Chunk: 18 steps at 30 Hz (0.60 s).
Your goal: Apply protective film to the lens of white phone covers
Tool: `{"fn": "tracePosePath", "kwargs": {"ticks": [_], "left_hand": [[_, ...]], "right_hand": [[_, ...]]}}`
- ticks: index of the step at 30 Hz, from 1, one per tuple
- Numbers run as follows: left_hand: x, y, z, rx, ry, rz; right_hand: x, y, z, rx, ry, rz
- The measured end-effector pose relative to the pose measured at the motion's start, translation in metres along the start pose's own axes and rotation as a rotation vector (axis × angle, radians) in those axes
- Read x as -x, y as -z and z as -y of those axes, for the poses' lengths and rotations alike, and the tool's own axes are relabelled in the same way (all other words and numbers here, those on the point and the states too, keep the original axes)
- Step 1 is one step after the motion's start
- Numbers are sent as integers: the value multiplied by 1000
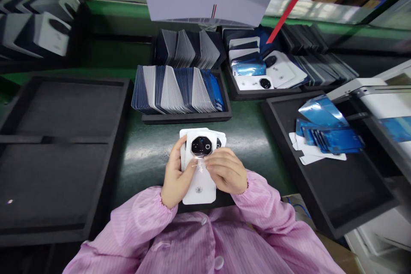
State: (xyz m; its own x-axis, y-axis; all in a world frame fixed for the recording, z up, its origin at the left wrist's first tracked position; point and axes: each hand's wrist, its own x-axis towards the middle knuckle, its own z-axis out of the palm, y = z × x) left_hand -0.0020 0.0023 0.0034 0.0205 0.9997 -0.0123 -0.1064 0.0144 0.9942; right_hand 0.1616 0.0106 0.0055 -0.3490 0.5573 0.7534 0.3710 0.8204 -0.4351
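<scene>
A white phone back cover (205,195) with a black octagonal camera panel stands in front of my chest, its camera end away from me. My left hand (176,175) is closed round its left edge, with the thumb across the front below the camera panel. My right hand (228,170) is closed, its fingertips pinching a piece of clear film (201,164) at the lower edge of the camera panel. At least one more white cover (221,136) shows behind the first one. Whether my left hand holds that too is hidden.
Ahead is a black tray (189,118) packed with upright blue and white covers. Another black tray (266,94) behind it on the right holds loose white covers. Blue film-covered pieces (340,139) lie in the right tray (346,197). A black tray (58,167) stands on the left.
</scene>
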Motion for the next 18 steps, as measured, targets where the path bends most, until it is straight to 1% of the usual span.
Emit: {"fn": "tracePosePath", "kwargs": {"ticks": [3, 5, 6, 8, 9, 10, 11, 12, 13, 15, 17, 18], "left_hand": [[1, -2, 0, 36, 48, 13], [2, -3, -1, 73, 89, 34], [3, -3, -1, 88, 108, 42], [4, -4, -1, 105, 136, 49], [4, -3, -1, 110, 146, 50], [4, -3, -1, 110, 149, 48], [4, -2, 0, 107, 147, 45], [4, -2, 0, 101, 140, 39], [3, -1, 1, 91, 130, 30], [2, 0, 1, 75, 100, -3], [1, 1, 1, 88, 76, -36], [0, 2, 1, 103, 67, -53]], "right_hand": [[0, 0, -1, 86, -95, -56], [-1, 2, -1, 175, -235, -83], [-3, 3, -1, 201, -324, -69], [-5, 6, -2, 178, -489, -10], [-5, 8, -3, 136, -548, 15], [-5, 9, -4, 90, -594, 19], [-5, 11, -6, 46, -635, -6], [-4, 13, -8, 6, -674, -62], [-3, 15, -11, -27, -714, -151], [-1, 23, -20, -82, -781, -399], [0, 34, -29, -118, -811, -651], [0, 39, -34, -124, -819, -739]]}}
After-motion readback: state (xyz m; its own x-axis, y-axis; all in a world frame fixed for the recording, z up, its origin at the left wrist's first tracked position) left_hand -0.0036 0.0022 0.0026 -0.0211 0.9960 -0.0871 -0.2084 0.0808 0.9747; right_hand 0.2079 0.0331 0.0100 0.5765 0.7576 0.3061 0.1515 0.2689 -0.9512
